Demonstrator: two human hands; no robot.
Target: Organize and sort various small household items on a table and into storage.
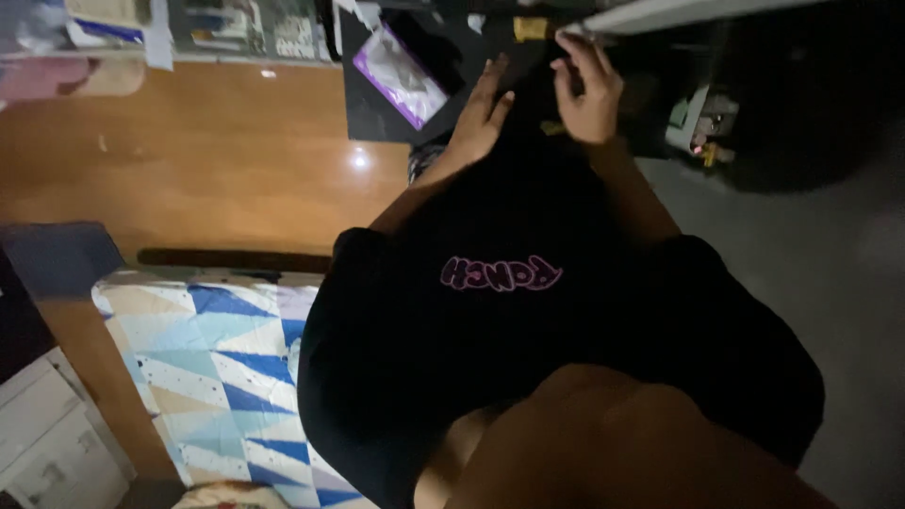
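Note:
I look down my own black t-shirt [528,320], which has purple lettering on the chest. Both forearms reach forward to a dark surface [377,113] at the top of the head view. My left hand [481,108] lies flat on that surface with its fingers apart and holds nothing. My right hand [589,90] is a little further on, its fingertips up against a pale edge [660,14]. The dim light hides whether it grips anything. A flat packet with a purple border [401,75] lies just left of my left hand. A small yellow item [530,28] sits between the hands, further away.
A glossy wooden floor [189,160] fills the left. A quilt with blue and beige triangles [217,377] lies at lower left beside pale drawers [47,434]. Grey floor [811,264] is on the right, with dark clutter and small objects [702,123] at upper right.

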